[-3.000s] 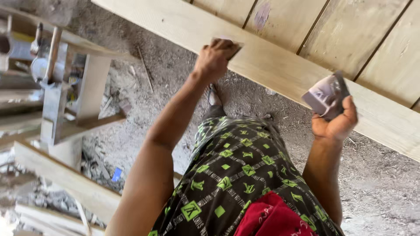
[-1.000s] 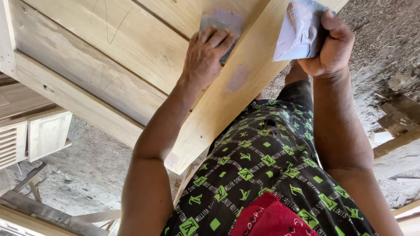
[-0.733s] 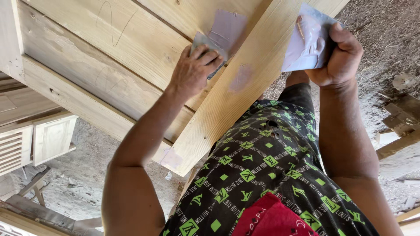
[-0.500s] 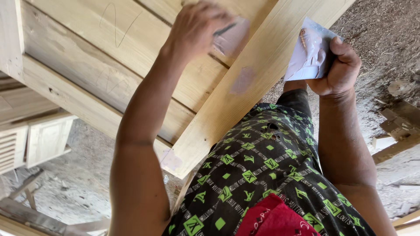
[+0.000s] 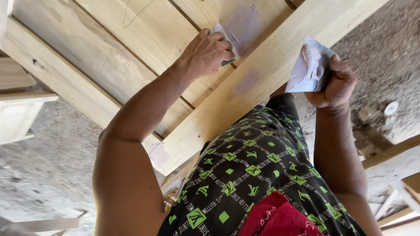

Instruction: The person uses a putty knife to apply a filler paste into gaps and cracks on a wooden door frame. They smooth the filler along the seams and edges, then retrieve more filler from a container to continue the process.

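My left hand (image 5: 206, 51) is closed on a small flat scraper (image 5: 224, 38) and presses it against the pale wooden panel (image 5: 144, 39), right beside a patch of pinkish filler (image 5: 245, 24) spread over a board seam. My right hand (image 5: 334, 83) grips a flat board smeared with pinkish filler (image 5: 306, 65), held off the panel's right edge above the dirt floor. A wide frame plank (image 5: 227, 105) runs diagonally between the two hands and carries a smaller filler spot (image 5: 247, 82).
Dusty ground (image 5: 48, 175) with sawdust lies on the left and right. Pale wooden furniture (image 5: 17, 113) stands at the left edge. Loose timber pieces (image 5: 393, 161) lie at the lower right. My patterned black-and-green shorts (image 5: 249, 175) fill the lower middle.
My left hand has swept the scraper up and back down over the seam, widening the filler patch. The view shifted slightly. My right hand kept hold of the filler board.
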